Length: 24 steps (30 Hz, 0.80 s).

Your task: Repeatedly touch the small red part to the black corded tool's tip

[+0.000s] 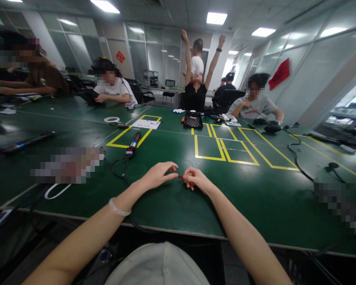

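Note:
Both my hands meet over the green table (172, 202), close to its near edge. My left hand (158, 174) has its fingers drawn together toward a tiny red piece (181, 177) held between the two hands. My right hand (195, 178) is curled and pinches that red piece at its fingertips. A pale bangle (118, 208) sits on my left wrist. An electric screwdriver (133, 144) with a black cable lies on the table beyond my left hand.
Yellow tape outlines (225, 152) mark boxes on the table. A black tray (193, 119) and a white sheet (146, 124) lie farther back. Cables (296, 160) run on the right. Several people sit around the table; one across raises both arms.

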### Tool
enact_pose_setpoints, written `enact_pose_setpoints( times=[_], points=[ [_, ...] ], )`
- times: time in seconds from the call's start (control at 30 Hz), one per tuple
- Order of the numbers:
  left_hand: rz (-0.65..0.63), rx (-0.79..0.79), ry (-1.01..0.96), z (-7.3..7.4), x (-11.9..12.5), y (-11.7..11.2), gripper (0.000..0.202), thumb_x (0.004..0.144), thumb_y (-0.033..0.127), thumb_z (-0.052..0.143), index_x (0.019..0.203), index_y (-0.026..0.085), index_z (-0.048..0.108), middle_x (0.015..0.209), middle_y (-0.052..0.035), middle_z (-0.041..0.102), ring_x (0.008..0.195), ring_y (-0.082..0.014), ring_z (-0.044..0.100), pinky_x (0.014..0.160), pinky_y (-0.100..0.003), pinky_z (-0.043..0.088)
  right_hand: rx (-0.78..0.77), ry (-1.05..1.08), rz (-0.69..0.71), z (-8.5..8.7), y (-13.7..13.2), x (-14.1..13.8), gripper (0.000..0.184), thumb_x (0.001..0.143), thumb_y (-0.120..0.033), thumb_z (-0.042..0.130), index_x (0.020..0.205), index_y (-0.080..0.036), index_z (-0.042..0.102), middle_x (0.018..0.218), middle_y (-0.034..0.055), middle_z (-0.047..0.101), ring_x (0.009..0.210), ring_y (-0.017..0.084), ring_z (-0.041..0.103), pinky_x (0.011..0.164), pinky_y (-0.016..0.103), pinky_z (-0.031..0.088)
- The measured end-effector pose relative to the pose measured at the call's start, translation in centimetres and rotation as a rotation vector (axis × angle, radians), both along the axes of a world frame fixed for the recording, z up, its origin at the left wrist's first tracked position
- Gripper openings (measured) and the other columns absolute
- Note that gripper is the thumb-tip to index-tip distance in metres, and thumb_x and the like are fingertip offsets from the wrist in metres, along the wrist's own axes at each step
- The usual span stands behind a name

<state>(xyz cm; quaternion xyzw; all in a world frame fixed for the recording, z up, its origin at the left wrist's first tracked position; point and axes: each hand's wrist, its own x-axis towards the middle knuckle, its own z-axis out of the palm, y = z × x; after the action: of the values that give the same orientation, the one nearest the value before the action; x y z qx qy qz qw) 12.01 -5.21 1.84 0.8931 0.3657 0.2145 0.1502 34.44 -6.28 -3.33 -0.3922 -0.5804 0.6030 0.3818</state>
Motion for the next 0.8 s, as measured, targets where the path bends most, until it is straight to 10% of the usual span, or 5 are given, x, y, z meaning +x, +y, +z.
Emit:
enact_pose_setpoints(
  times=[0.17,0.27,0.43,0.8],
  points=[
    [0.645,0.207,0.252,0.9,-8.2,4.0,0.054,0.087,0.055,0.041,0.124,0.016,0.052,0.125,-0.0159,0.054,0.115,-0.0322,0.050,0.092,-0.042,0.040,0.043,0.013,-0.003,-0.2,0.1,0.1,0.029,0.070,-0.032,0.070,0.084,-0.017,0.049,0.057,-0.0056,0.056,0.041,0.007,0.049,0.031,0.014,0.035],
    [0.943,0.070,0.370,0.4,-13.0,6.0,0.063,0.085,0.063,0.036,0.115,0.013,0.058,0.114,-0.0211,0.060,0.106,-0.0371,0.055,0.083,-0.044,0.044,0.068,0.018,0.004,-0.4,0.2,-0.1,0.029,0.068,-0.026,0.070,0.085,-0.018,0.048,0.055,-0.0078,0.053,0.040,0.006,0.047,0.032,0.014,0.035],
    [0.882,-0.143,0.543,-1.2,-15.0,7.8,0.066,0.085,0.067,0.027,0.101,0.018,0.068,0.104,-0.0195,0.067,0.094,-0.0380,0.062,0.075,-0.044,0.046,0.067,0.026,-0.008,-0.5,0.3,-0.4,0.030,0.064,-0.020,0.068,0.085,-0.018,0.047,0.056,-0.0088,0.052,0.039,0.005,0.045,0.032,0.014,0.034],
    [0.608,0.074,0.557,-1.7,-6.8,5.7,0.052,0.093,0.049,0.027,0.091,0.016,0.067,0.099,-0.0145,0.069,0.089,-0.0301,0.065,0.073,-0.038,0.049,0.119,0.012,-0.074,-0.6,0.5,0.2,0.032,0.072,-0.033,0.069,0.089,-0.018,0.047,0.077,0.0028,0.068,0.050,0.009,0.055,0.037,0.017,0.040]
  ],
)
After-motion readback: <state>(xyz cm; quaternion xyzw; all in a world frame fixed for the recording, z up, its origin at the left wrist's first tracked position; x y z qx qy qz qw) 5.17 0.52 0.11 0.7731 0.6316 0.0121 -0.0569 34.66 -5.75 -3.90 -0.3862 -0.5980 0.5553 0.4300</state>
